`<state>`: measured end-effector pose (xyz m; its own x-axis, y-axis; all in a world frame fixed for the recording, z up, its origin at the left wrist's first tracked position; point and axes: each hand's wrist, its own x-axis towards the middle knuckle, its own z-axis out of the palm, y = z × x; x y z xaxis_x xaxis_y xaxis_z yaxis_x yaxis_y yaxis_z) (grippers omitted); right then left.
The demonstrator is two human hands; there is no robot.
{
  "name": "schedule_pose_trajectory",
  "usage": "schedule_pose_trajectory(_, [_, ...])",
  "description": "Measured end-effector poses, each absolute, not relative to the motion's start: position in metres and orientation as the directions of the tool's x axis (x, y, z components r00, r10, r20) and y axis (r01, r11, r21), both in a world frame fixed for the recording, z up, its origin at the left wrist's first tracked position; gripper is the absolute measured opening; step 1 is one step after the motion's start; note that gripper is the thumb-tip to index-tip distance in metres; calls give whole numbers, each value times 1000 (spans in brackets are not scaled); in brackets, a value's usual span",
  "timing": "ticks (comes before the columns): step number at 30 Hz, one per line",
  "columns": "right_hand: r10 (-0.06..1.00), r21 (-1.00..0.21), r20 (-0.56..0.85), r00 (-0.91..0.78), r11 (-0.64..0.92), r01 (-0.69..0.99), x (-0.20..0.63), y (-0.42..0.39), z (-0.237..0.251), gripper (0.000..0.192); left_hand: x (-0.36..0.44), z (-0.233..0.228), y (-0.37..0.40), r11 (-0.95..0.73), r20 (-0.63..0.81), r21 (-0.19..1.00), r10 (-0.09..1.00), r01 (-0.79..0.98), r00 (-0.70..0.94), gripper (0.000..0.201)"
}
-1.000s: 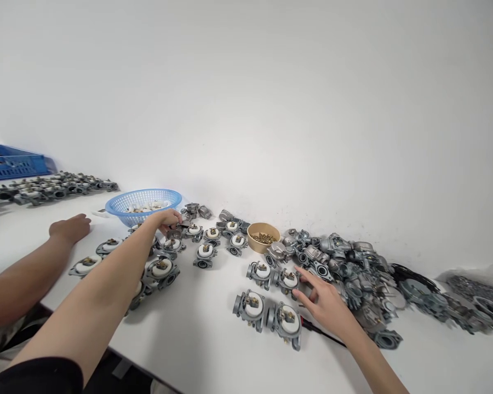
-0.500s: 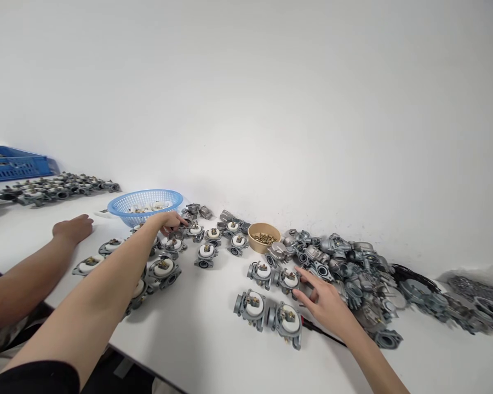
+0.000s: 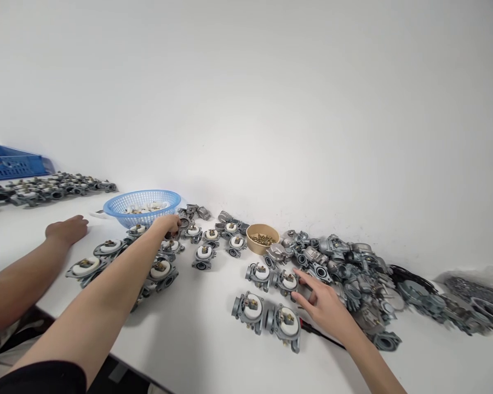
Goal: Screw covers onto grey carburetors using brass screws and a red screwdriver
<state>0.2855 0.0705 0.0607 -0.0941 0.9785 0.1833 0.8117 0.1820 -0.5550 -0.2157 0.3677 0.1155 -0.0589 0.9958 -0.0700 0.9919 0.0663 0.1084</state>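
Grey metal carburetor bodies with white round inserts lie across the white table (image 3: 205,339). My left hand (image 3: 168,224) reaches far out beside the blue basket (image 3: 142,201), its fingers curled on a dark grey carburetor body (image 3: 184,221). My right hand (image 3: 324,303) rests flat with fingers apart, its fingertips touching a carburetor (image 3: 287,280). Two more carburetors (image 3: 267,317) lie just left of that hand. A tan bowl of small brass parts (image 3: 263,238) stands between my hands.
Another person's hand (image 3: 66,230) and forearm rest on the table at the left. A big heap of bare carburetor bodies (image 3: 353,268) lies on the right, with black gaskets (image 3: 411,276) beyond. A blue crate (image 3: 8,164) and a row of carburetors (image 3: 49,186) sit far left.
My left hand has drawn back slightly to the left near the basket. The view has shifted a little; my right hand has barely moved.
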Motion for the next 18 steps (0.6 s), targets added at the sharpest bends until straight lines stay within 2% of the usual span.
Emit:
schedule_pose_trajectory(3, [981, -570, 178, -79, 168, 804, 285, 71, 61, 63, -213, 118, 368, 138, -142, 0, 981, 991, -136, 31])
schedule_pose_trajectory(6, [982, -573, 176, -70, 160, 804, 286, 70, 60, 63, -210, 120, 364, 156, -145, -60, 976, 986, -164, 32])
schedule_pose_trajectory(18, [987, -561, 137, -87, 149, 814, 287, 74, 58, 67, -202, 130, 338, 70, -111, -132, 990, 989, -85, 35])
